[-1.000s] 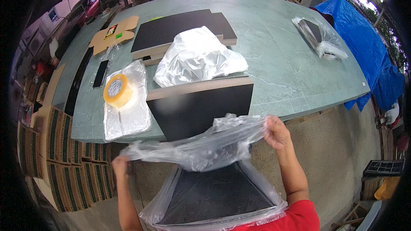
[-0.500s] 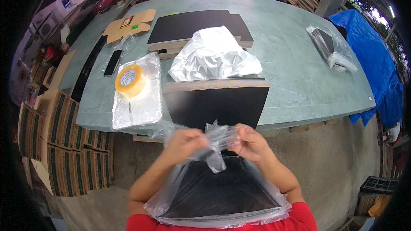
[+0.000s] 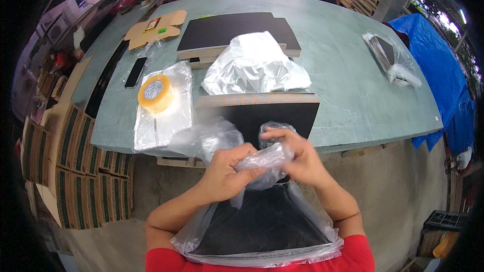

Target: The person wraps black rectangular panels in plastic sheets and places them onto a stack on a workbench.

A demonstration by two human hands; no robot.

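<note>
A clear plastic bag (image 3: pixel 186 242) wraps a black flat panel (image 3: pixel 257 221) that rests against my body. Its gathered mouth is bunched between my two hands. My left hand (image 3: pixel 227 171) is closed round the crumpled plastic, thumb laid along it. My right hand (image 3: pixel 297 156) curls its fingers over the other side of the bunch, partly blurred. Loose film spreads out left of my hands, over the table edge. Just beyond them stands a stack of black boards (image 3: pixel 267 116), partly hidden by my hands and the film.
On the green table (image 3: pixel 348 85) lie a yellow tape roll (image 3: pixel 155 94) on folded plastic bags (image 3: pixel 171 133), a silvery sheet (image 3: pixel 257 65), more black boards (image 3: pixel 227 30), a phone (image 3: pixel 135 73), flattened cardboard (image 3: pixel 156 27) and a wrapped bundle (image 3: pixel 388 55). Cardboard stacks (image 3: pixel 75 171) stand left; a blue tarp (image 3: pixel 433 70) hangs right.
My hands have come closer together round the bag's mouth. The right hand has risen and turned over the bunch, and the loose film has swung up on the left.
</note>
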